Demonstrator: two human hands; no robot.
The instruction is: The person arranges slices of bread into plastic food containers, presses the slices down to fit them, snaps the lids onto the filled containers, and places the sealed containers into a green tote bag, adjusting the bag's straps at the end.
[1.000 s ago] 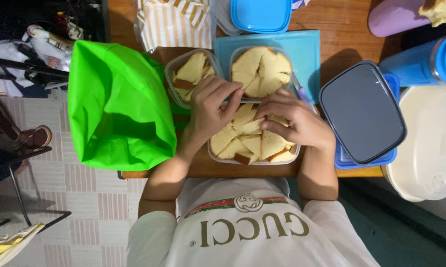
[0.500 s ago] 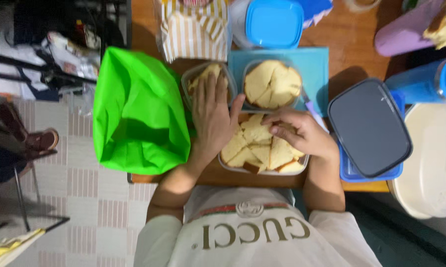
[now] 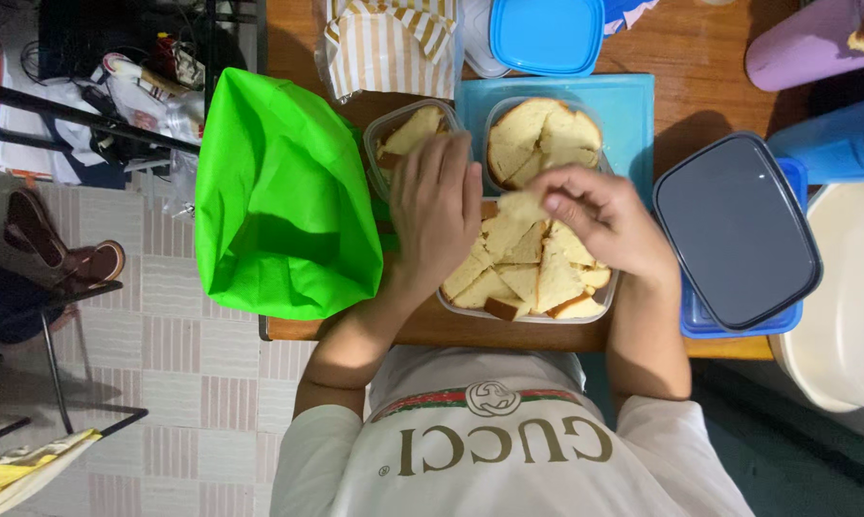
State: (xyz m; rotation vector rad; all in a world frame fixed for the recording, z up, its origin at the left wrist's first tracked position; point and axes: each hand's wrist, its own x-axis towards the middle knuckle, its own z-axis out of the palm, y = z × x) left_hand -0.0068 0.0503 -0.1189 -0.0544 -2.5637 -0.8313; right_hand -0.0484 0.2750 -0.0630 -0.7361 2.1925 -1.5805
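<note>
Pinching a cake slice [image 3: 520, 206] between thumb and fingertips, the right hand [image 3: 600, 222] holds it just above the clear container [image 3: 528, 273] of cut slices. The left hand [image 3: 437, 206] lies flat and open, fingers together, at that container's left edge, holding nothing, beside the green bag [image 3: 284, 196].

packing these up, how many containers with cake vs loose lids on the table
clear containers with cake slices: 3 (near one, far left one, far right one)
loose lids: 2 (dark lid, blue lid)
total: 5
</note>
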